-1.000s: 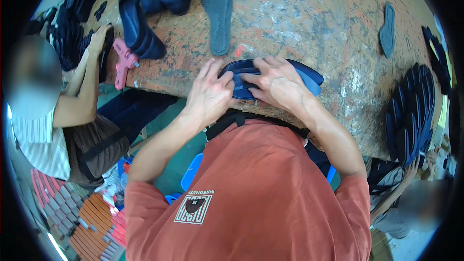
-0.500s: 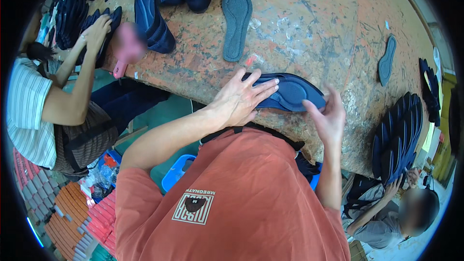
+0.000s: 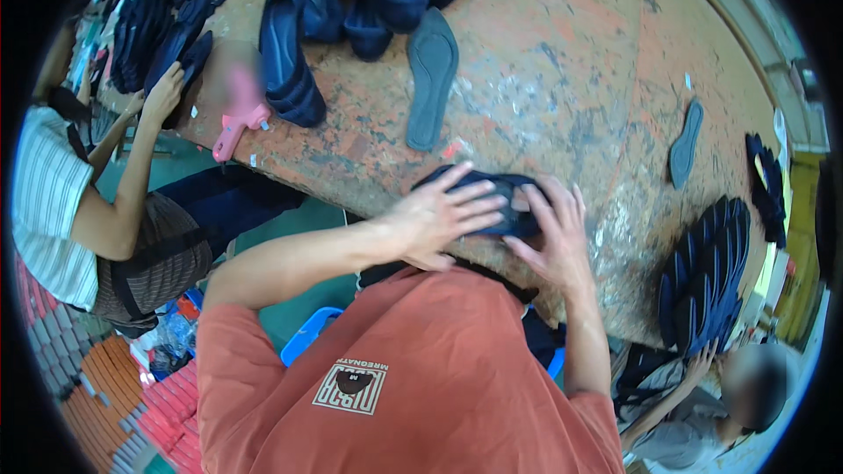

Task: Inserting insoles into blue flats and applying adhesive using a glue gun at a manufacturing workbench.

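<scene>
A navy slip-on shoe (image 3: 500, 223) lies at the near edge of the worktable, in front of my body. My left hand (image 3: 439, 218) rests across its left part, fingers spread and slightly blurred. At the right end my right hand (image 3: 558, 233) straddles the shoe, fingers on the far side and thumb on the near side. Between the hands a small tan patch (image 3: 521, 199) shows on the shoe. Much of the shoe is hidden under my fingers. Beyond it lies a grey insole (image 3: 432, 79).
Navy shoes (image 3: 386, 0) crowd the far left, with a pink glue gun (image 3: 233, 127) nearby. A smaller insole (image 3: 685, 145) and stacked dark shoe parts (image 3: 705, 272) lie to the right. One co-worker (image 3: 61, 202) handles shoes on the left; another person (image 3: 702, 412) sits at lower right.
My right hand has come down around the shoe's right end. My left fingers have spread over it. The oval insole inside, visible before, is now mostly covered. The whole view has shifted slightly.
</scene>
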The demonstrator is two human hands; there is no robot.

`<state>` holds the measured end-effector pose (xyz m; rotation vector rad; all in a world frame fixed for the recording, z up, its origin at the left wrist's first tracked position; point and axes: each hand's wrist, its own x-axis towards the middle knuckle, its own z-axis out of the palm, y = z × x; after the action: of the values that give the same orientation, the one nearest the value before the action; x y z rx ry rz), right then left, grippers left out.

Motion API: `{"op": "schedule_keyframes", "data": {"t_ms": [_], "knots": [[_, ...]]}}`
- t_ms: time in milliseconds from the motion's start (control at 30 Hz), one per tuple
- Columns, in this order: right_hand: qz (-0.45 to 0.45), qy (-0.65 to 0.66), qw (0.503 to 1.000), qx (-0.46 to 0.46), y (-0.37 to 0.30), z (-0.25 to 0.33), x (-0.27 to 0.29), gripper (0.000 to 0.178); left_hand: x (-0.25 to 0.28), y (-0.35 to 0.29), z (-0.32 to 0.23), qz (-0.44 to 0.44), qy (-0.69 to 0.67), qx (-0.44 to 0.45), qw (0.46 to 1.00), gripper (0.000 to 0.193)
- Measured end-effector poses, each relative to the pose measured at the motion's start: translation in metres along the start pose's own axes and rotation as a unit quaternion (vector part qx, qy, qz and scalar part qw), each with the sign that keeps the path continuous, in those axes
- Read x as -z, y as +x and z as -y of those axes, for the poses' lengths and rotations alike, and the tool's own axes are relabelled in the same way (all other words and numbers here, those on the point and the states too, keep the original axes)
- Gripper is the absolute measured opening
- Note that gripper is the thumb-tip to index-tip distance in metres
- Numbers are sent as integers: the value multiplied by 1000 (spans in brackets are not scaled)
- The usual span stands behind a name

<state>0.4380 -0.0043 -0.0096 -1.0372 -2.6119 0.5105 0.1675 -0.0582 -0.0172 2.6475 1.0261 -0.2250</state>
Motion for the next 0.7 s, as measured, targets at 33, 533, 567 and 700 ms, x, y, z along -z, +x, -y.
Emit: {"op": "schedule_keyframes", "data": {"t_ms": [33,533,567,700], "knots": [[20,41,999,-14,-1,-15,-6,91,-12,19,2,-32,15,-8,999,102],[2,129,991,-26,-4,-60,-37,110,-5,65,-9,-103,-50,-79,990,76],[6,118,993,-26,-3,-58,-35,112,-2,35,-7,-123,-65,-68,988,82],[23,109,994,17,2,-40,-13,84,15,-35,7,-131,-335,232,904,96]]}}
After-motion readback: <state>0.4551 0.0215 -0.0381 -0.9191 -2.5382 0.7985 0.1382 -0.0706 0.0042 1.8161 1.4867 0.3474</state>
